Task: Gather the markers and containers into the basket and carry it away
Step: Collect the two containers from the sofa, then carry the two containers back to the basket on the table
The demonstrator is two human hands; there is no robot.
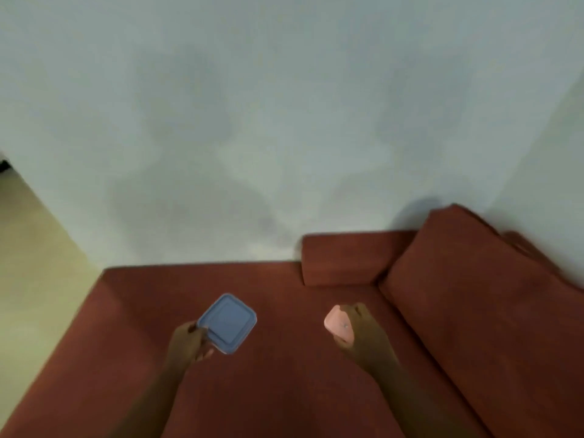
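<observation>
left hand (189, 341): fingers closed on corner of blue square container (228, 324), lid on, inside hidden | right hand (360, 327): wrapped around small pink container (338, 324) | both held above red sofa (284, 374) seat, near its middle

Over a red sofa (284, 374), left hand (186, 341) grips a blue container (228, 323), right hand (363, 333) a pink one (337, 322).

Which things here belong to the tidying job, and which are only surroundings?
Belong to the job:
- blue container, in the left hand
- pink container, in the right hand

Only surroundings:
- red sofa
- back cushion
- wall

No basket or markers in view.
</observation>
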